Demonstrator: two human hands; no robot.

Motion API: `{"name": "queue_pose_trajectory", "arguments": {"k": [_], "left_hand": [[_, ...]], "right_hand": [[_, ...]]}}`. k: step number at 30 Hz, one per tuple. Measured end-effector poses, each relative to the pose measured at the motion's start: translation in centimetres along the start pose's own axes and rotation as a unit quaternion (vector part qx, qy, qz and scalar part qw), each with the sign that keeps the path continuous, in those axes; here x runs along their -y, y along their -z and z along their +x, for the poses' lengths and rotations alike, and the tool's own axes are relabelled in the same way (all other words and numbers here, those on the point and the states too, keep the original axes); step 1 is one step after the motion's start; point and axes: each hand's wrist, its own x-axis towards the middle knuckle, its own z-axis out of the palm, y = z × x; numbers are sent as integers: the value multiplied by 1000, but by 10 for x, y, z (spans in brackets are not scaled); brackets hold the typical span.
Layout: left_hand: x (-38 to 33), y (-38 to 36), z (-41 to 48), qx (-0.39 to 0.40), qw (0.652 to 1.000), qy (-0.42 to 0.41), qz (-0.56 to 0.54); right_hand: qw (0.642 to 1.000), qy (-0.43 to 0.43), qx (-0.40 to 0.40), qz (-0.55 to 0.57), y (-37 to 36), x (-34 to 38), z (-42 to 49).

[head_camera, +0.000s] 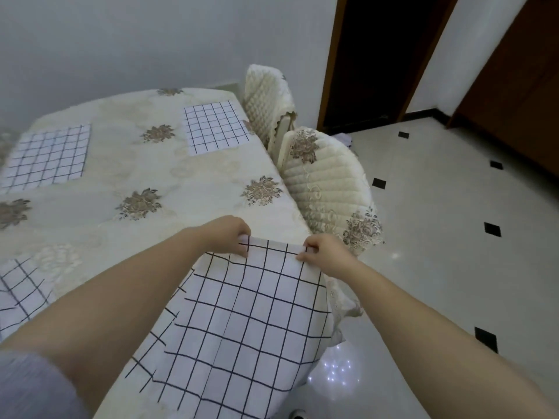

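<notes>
Fingers of our left hand (230, 234) were curled, pinching the far left corner of the checked cloth (251, 313). Fingers of our right hand (325, 254) pinched the far right corner the same way. The cloth's far edge ran straight between the two hands, with a narrow strip folded over. The rest of the cloth ran back toward us over the near right corner of the table (169, 176), its right side past the table edge. Both forearms were stretched forward, and a grey sleeve (30, 385) showed on the left arm. The table wore a cream floral cover. Three other checked cloths lay flat on it: far right (216, 127), far left (45, 157) and near left (21, 288), the last just beside our left forearm. Two chairs in quilted cream covers, near (326, 189) and far (266, 98), stood against the table's right side. A pale tiled floor (438, 207) with black diamonds lay to the right, with a dark doorway (378, 55) beyond.
</notes>
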Motion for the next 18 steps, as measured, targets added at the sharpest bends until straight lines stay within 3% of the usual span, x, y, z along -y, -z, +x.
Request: {"name": "queue_pose_trajectory", "arguments": {"k": [10, 18], "left_hand": [[33, 56, -73, -117, 983, 82, -116], [45, 116, -112, -230, 957, 124, -122]], "right_hand": [[993, 109, -3, -44, 36, 75, 18], [976, 189, -67, -88, 83, 140, 33]]}}
